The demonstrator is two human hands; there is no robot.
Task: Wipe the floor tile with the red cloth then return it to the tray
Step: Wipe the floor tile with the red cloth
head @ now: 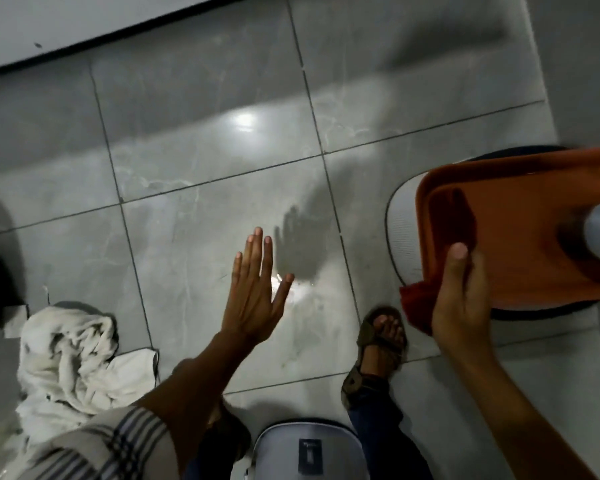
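While we look down at grey floor tile [222, 237], orange tray [520, 244] sits at right, tilted. Our right hand [459, 296] clasps tray's near edge, pinching red cloth [417, 301] beneath. Our left hand [257, 289] hovers flat over tile, fingers spread, holding nothing. White towel [70, 355] crumpled at left.

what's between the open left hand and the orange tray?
In the head view, mostly bare grey floor tile with a wet glare patch beside the left hand, and a sandalled foot lower down. The right hand holds the red cloth at the edge of the tray.
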